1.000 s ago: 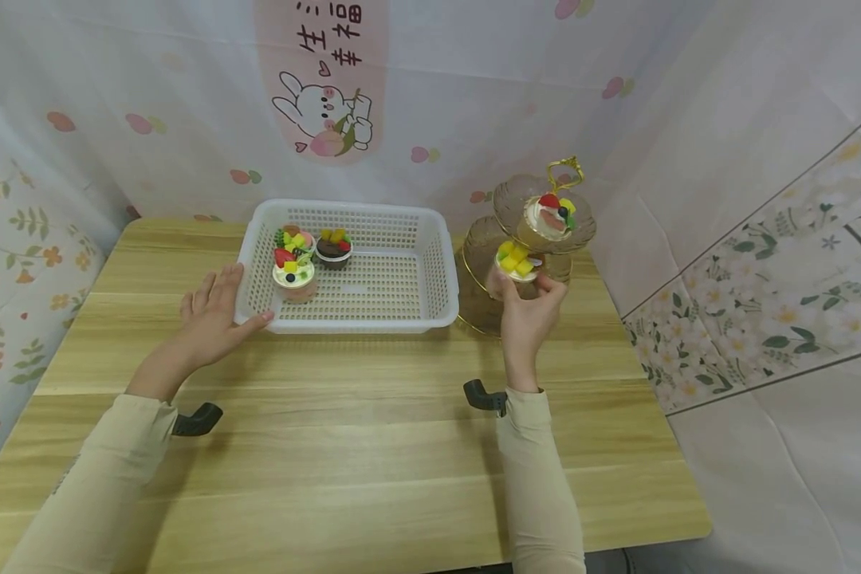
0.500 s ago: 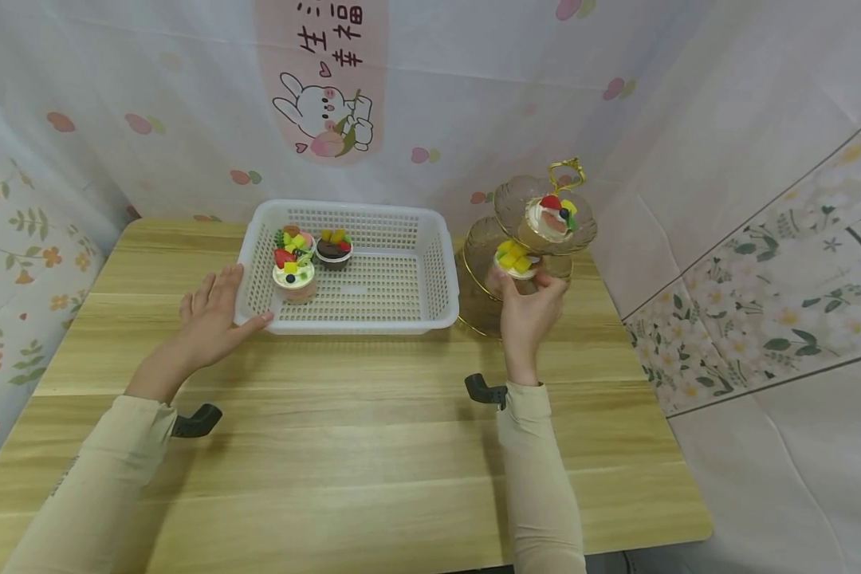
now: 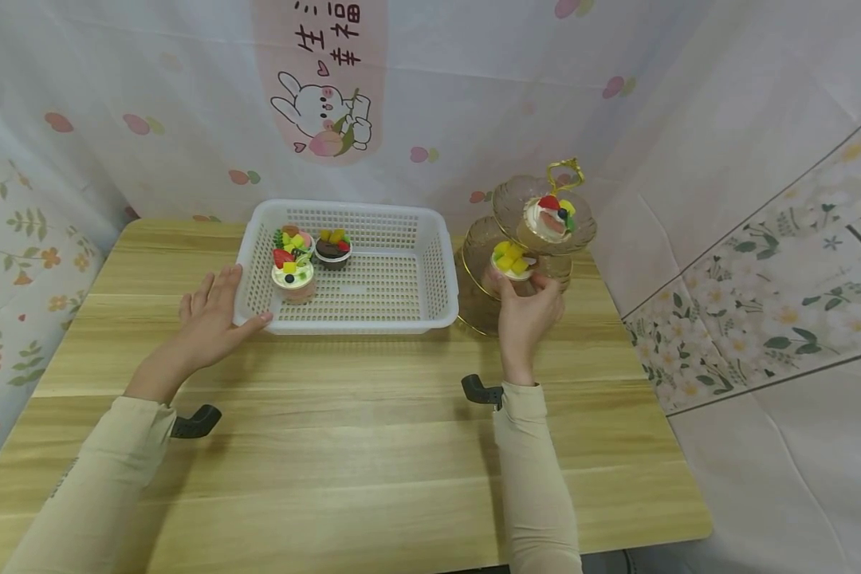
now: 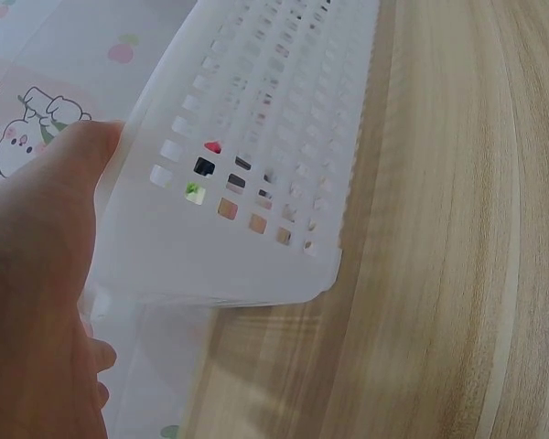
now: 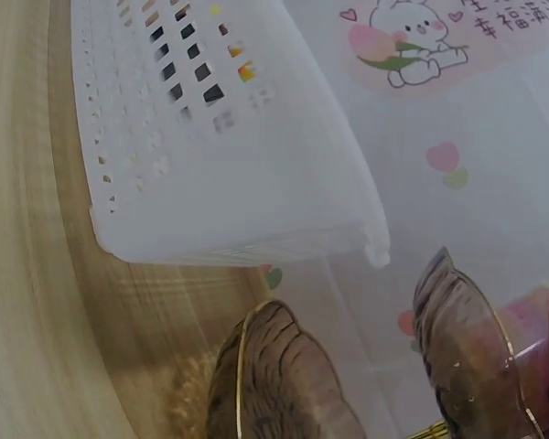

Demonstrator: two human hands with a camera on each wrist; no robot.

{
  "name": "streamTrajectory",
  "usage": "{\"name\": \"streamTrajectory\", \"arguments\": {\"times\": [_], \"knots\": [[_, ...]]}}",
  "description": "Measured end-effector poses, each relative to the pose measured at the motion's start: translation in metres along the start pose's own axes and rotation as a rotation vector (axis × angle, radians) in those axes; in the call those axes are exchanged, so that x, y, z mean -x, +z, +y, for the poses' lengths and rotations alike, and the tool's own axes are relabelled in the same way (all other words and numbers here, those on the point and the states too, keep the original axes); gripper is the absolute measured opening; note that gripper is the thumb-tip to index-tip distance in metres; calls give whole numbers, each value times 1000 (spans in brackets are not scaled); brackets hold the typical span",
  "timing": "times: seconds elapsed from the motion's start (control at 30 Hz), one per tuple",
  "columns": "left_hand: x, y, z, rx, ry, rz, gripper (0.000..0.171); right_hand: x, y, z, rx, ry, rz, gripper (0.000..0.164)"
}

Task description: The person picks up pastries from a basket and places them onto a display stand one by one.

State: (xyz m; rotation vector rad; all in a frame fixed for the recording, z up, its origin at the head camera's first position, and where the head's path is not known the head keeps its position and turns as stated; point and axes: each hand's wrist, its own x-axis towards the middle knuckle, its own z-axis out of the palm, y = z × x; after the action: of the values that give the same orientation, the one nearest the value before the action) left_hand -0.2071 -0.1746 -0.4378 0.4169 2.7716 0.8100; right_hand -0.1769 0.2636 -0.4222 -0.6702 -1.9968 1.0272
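Note:
My right hand pinches a dessert cup topped with cream and yellow fruit pieces, between thumb and fingers, at the middle tier of a smoky glass tiered stand. In the right wrist view only the edge of that cup shows, behind a stand plate. At the left front corner of a white perforated plastic basket, my left hand lies with straight fingers against the outside and the thumb on the rim. The left wrist view has this hand alongside the basket wall.
Several small desserts stand at the basket's left end, including a cream cup and a chocolate cup. Another cream dessert sits on the stand's top plate, under a gold handle. Printed curtains surround the wooden table.
The fruit-topped cup in my right hand has tilted and shifted slightly to the left at the stand's middle tier. My left hand stays at the basket corner.

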Motion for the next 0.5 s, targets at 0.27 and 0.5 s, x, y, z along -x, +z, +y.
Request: {"name": "streamTrajectory", "arguments": {"times": [0.27, 0.5], "knots": [[-1, 1, -4, 5, -4, -4, 101, 1, -1, 0, 15, -20, 56, 53], [-1, 1, -3, -2, -6, -2, 102, 3, 0, 0, -14, -4, 91, 53]]}}
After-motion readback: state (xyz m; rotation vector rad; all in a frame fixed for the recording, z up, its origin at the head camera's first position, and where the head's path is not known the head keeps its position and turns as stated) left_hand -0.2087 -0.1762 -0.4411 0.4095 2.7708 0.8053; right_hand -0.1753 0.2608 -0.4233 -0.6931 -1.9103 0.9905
